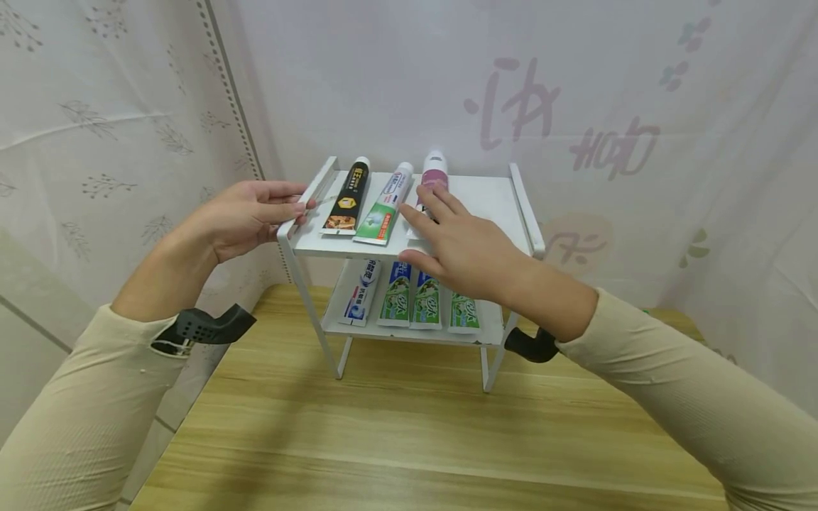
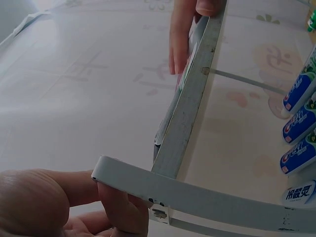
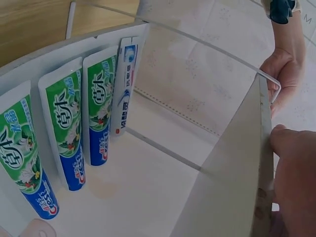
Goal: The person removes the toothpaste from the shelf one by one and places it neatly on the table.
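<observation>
A white two-tier rack [image 1: 488,206] stands on the wooden table. My left hand [image 1: 246,216] grips its upper left rail, some fingers passing inside it in the left wrist view. My right hand [image 1: 469,248] lies over a pink-and-white toothpaste tube [image 1: 435,165] on the top tier, fingers extended and hiding its lower part. Left of it lie a green-and-white toothpaste tube [image 1: 385,206] and a black toothpaste tube [image 1: 348,195], side by side, caps to the back. Below, a white-and-blue toothpaste tube [image 3: 124,89] and three green-and-blue toothpaste tubes [image 3: 64,118] lie in a row.
The wooden table [image 1: 383,433] extends in front of the rack. A pale printed curtain [image 1: 396,78] hangs close behind. Black wrist mounts [image 1: 214,325] sit at both cuffs, the right one beside the rack's right leg.
</observation>
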A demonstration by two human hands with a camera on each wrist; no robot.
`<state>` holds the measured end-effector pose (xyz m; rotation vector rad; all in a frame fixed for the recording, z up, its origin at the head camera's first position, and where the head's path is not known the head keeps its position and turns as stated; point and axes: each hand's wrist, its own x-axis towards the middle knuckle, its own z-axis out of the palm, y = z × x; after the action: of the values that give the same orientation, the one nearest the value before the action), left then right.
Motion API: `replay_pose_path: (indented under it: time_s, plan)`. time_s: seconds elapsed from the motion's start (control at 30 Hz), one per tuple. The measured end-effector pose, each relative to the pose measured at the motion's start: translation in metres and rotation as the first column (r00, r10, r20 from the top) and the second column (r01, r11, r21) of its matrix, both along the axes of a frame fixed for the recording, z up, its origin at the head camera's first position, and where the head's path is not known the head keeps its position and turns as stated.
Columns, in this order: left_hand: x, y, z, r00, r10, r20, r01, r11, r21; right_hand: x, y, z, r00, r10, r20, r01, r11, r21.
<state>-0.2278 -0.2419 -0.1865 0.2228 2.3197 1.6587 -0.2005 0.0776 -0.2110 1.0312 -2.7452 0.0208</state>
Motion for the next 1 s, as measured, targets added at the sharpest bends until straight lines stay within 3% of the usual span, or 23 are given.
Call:
replay_pose_path:
  time_s: [0.3, 0.63, 0.77, 1.0]
  plan:
    - [0.002, 0.001, 0.001, 1.0, 0.001, 0.002, -0.001, 1.0, 0.0, -0.001, -0.001, -0.005, 0.999, -0.024, -0.027, 0.021, 0.994, -0.106]
    - [0.002, 0.001, 0.001, 1.0, 0.001, 0.008, -0.001, 1.0, 0.0, 0.004, -0.006, -0.011, 0.984, -0.094, -0.151, 0.044, 0.951, -0.306]
    - [0.002, 0.001, 0.0, 1.0, 0.003, 0.005, -0.003, 1.0, 0.008, 0.006, -0.009, -0.011, 0.98, -0.153, -0.124, 0.106, 0.941, -0.322]
    - [0.002, 0.001, 0.0, 1.0, 0.011, 0.012, -0.011, 0.999, 0.043, 0.005, -0.015, -0.009, 0.97, -0.243, -0.008, 0.23, 0.929, -0.29]
